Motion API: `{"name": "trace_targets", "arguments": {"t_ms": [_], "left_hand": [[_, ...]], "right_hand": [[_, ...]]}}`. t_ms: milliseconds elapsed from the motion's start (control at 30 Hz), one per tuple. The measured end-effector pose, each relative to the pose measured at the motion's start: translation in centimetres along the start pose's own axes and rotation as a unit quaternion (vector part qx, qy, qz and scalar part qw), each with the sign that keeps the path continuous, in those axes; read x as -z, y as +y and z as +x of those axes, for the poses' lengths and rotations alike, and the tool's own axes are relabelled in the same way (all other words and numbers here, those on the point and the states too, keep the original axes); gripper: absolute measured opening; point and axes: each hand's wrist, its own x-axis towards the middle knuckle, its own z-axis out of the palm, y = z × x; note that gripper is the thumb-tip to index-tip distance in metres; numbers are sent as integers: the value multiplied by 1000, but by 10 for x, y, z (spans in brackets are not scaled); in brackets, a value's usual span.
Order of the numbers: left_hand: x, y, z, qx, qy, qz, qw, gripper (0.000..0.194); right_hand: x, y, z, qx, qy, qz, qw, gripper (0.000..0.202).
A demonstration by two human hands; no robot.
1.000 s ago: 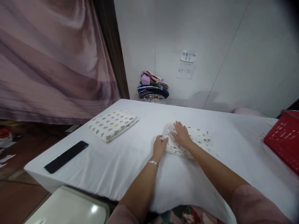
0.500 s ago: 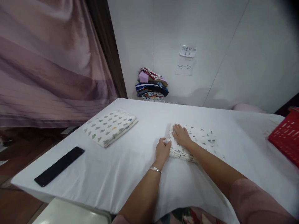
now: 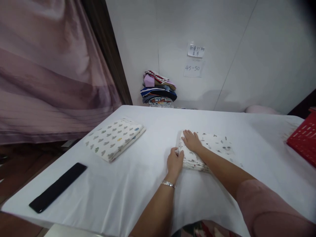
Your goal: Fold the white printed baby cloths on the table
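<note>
A folded white cloth point(image 3: 217, 144) with a small grey print lies in several layers on the right half of the table. My right hand point(image 3: 192, 141) rests flat on its top near the left end, fingers stretched out. At the cloth's left front corner, my left hand point(image 3: 175, 163) touches the edge, its fingers loosely bent and apart from the thumb. A second folded cloth point(image 3: 113, 138), white with grey cloud-like shapes and a few coloured ones, lies to the left, away from both hands.
A white cover lies over the table point(image 3: 148, 177). Near its left front edge is a flat black strip point(image 3: 59, 186). A red plastic basket point(image 3: 303, 138) stands at the right. Behind the table are a stack of folded fabrics point(image 3: 159, 89) and a wall with paper notes point(image 3: 192, 68).
The camera view has shifted slightly. My right hand stays pressed on the folded cloth, and my left hand stays at its edge with almost no movement.
</note>
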Motion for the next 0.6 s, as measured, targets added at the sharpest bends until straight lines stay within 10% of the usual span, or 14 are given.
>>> {"name": "trace_targets", "arguments": {"t_ms": [333, 600], "left_hand": [[0, 1, -1, -5, -1, 7, 1000, 39], [2, -3, 4, -7, -11, -20, 1000, 44]], "right_hand": [[6, 12, 8, 24, -40, 11, 999, 55], [30, 122, -31, -146, -34, -43, 988, 56]]}}
